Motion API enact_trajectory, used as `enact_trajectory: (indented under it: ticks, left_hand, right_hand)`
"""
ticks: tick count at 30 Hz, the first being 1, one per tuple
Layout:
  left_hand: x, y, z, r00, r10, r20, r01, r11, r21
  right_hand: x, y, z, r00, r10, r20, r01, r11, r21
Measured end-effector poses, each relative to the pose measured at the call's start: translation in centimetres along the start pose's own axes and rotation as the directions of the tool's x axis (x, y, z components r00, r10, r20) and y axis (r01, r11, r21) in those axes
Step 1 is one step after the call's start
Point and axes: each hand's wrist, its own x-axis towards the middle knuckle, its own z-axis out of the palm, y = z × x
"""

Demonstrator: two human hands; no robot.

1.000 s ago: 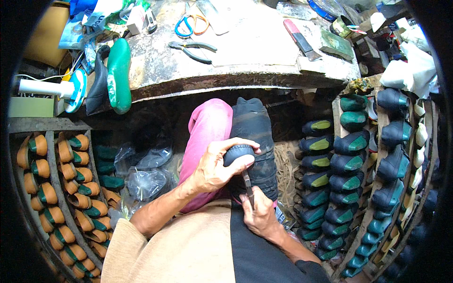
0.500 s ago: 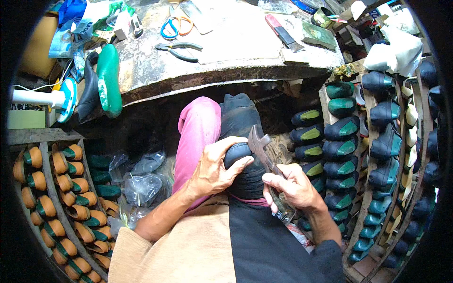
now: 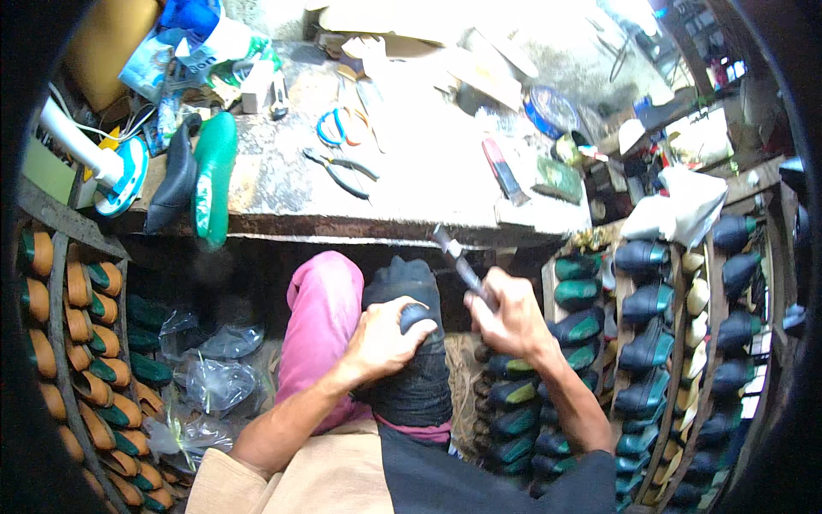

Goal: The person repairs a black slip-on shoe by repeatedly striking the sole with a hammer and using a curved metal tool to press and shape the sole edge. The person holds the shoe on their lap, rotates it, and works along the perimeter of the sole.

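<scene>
My left hand (image 3: 383, 343) is wrapped round a dark, rounded shoe (image 3: 412, 318), pressing it against the black-covered knee (image 3: 404, 278). Only the smooth end of the shoe shows between thumb and fingers; the rest is hidden. Above and right of it, my right hand (image 3: 511, 315) grips a metal hammer (image 3: 463, 267) by its handle, with the blurred head raised toward the bench edge.
Across the front runs a worn workbench (image 3: 282, 193) bearing pliers (image 3: 342, 172), scissors (image 3: 342, 128) and a red-handled knife (image 3: 505, 171). A green insole-shaped piece (image 3: 215, 176) hangs over its edge. Racks of tan shoes (image 3: 103, 343) stand left, dark shoes (image 3: 646, 304) right. Clear plastic bags (image 3: 214, 381) lie nearby.
My right hand has lifted the hammer up and away from the shoe. My left hand still holds the shoe at the knee. The view has shifted, showing more of the bench.
</scene>
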Motion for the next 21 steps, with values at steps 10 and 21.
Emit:
enact_trajectory:
  ticks: [10,21]
  left_hand:
    - [3.0,-5.0,-3.8,0.986,0.018,0.167,0.036,0.949,-0.315]
    - [2.8,-4.8,-4.0,0.990,0.015,0.143,0.035,0.939,-0.341]
  right_hand:
    - [23.1,9.3,4.6,0.946,0.181,-0.270,-0.231,0.958,-0.169]
    - [17.7,8.5,2.6,0.986,0.054,-0.158,-0.122,0.882,-0.454]
